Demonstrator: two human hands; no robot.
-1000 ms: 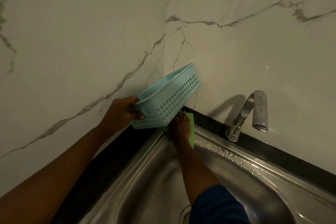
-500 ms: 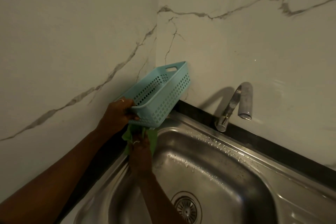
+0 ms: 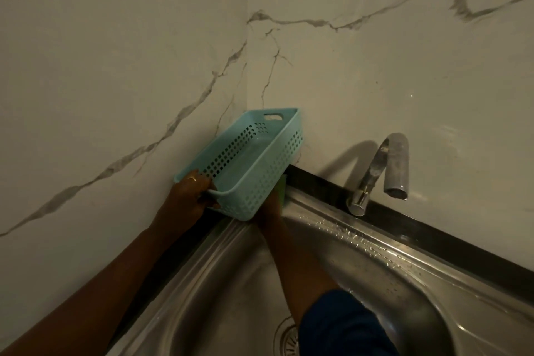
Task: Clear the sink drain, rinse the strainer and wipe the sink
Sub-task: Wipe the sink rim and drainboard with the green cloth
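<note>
I see the stainless steel sink [image 3: 361,254] set into the corner, bordered by a black counter strip [image 3: 433,237] along the marble walls. Water droplets [image 3: 344,233] lie on its back rim. The faucet [image 3: 381,170] stands at the strip. A green cloth [image 3: 281,189] lies against the rim corner. The drain strainer [image 3: 287,338] sits in the basin floor.

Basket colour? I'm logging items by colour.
Light blue basket, perforated sides; head view.

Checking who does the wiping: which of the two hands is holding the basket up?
The left hand grips the blue basket at its near end; the right hand reaches beneath it with the green cloth.
</note>
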